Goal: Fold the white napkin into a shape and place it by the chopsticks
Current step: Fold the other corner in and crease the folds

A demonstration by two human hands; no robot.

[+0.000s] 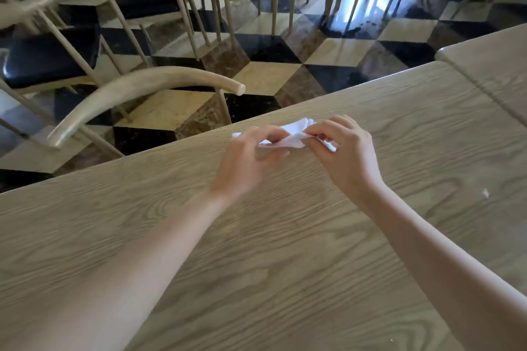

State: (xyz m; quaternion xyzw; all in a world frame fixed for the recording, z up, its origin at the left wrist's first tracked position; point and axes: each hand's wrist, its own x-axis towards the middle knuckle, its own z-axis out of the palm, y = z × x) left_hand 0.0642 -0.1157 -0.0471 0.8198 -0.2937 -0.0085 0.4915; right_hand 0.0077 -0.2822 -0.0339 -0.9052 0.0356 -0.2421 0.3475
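A small white napkin (293, 134), crumpled into a partly folded bundle, is held just above the wooden table (256, 251) near its far edge. My left hand (245, 159) pinches the napkin's left part with curled fingers. My right hand (342, 154) pinches its right part between thumb and fingers. Much of the napkin is hidden behind my fingers. No chopsticks are in view.
A curved wooden chair back (137, 94) stands just past the table's far edge at the left. A second table (490, 65) adjoins at the right. Several chairs with dark seats fill the checkered floor beyond. A tiny white scrap (485, 193) lies on the table at right.
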